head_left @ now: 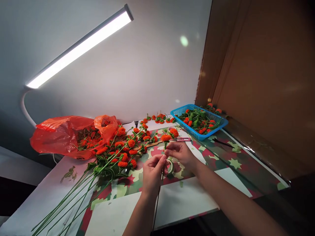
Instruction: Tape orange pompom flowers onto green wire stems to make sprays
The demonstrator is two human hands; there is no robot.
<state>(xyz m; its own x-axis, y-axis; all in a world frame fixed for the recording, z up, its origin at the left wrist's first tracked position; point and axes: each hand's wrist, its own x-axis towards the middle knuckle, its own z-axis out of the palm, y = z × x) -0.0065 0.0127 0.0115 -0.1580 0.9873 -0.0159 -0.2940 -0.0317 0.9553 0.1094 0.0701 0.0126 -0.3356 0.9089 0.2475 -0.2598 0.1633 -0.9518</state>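
My left hand (152,171) is closed, thumb and fingers pinching a thin upright stem (162,175) that runs down toward the table's front edge. Just above it, the closed fingers of my right hand (181,152) grip the top of the same stem, under fuzzy orange pumpkin-shaped heads (166,137) with green bits below them. Beside the fingers of my left hand is a roll of pale green tape (171,167); whether it hangs from them or rests on the table, I cannot tell. The fingertips partly hide the stem.
Finished-looking orange sprays (124,157) with long green stems lie left. Behind them sits a red plastic bag (56,134) of orange pieces. A blue basket (199,135) holds more at the back right. Pink-handled scissors (183,139) lie behind my hands; a lit lamp (81,49) hangs above.
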